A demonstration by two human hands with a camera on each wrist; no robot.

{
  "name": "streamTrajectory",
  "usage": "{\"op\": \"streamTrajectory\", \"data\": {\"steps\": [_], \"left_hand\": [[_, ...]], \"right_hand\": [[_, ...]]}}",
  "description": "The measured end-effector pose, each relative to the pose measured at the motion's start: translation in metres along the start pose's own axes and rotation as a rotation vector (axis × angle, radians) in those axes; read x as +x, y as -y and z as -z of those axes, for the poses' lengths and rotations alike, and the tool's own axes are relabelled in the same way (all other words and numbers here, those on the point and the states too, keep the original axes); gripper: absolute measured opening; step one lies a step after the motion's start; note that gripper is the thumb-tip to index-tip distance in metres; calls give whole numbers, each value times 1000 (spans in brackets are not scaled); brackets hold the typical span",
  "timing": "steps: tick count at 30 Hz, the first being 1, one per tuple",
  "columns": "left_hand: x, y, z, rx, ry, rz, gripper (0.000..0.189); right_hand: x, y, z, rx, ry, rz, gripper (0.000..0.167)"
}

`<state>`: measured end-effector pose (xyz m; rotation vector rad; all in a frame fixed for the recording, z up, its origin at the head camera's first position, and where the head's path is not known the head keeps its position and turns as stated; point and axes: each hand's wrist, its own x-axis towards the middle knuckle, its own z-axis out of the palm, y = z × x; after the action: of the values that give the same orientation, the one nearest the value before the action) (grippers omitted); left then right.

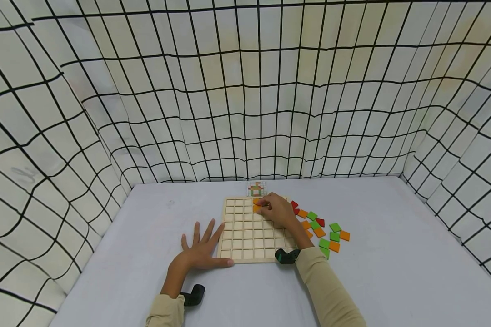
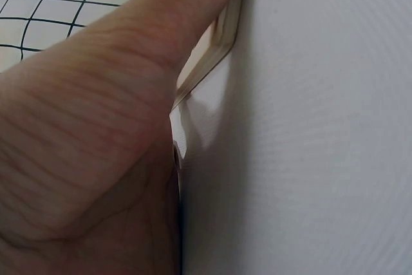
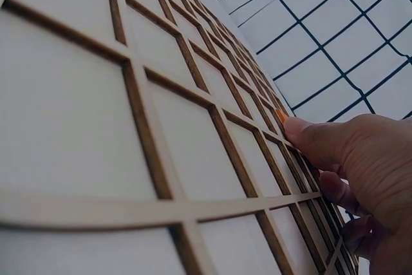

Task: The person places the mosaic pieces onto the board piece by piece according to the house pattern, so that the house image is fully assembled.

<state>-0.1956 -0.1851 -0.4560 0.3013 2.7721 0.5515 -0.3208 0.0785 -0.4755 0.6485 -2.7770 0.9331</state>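
Observation:
A square wooden grid board (image 1: 237,234) lies on the white table, its cells divided by thin raised strips. My left hand (image 1: 202,254) rests at the board's lower left, fingers spread, with the thumb along the front edge near the corner. Over the top rows, my right hand (image 1: 277,210) pinches an orange square tile (image 1: 256,209) with thumb and fingertips. Just above that tile, another orange tile (image 1: 255,200) sits in the top row. The right wrist view shows only an orange sliver (image 3: 280,115) by the thumb (image 3: 306,136).
Right of the board, loose green tiles (image 1: 335,227), orange tiles (image 1: 344,235) and red tiles (image 1: 320,222) lie scattered. A small printed pattern card (image 1: 256,189) lies behind the board. White walls with black netting (image 1: 270,100) enclose the table's back and sides.

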Motion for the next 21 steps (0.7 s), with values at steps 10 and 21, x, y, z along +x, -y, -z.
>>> {"op": "streamTrajectory", "data": {"steps": [10,21], "left_hand": [[-1,0,0,4,-2,-5,113],[-2,0,1,9,0,-6,113]], "right_hand": [[1,-1,-2,9,-5,0,16],[0,-1,-1,27,-1,-9,15]]}}
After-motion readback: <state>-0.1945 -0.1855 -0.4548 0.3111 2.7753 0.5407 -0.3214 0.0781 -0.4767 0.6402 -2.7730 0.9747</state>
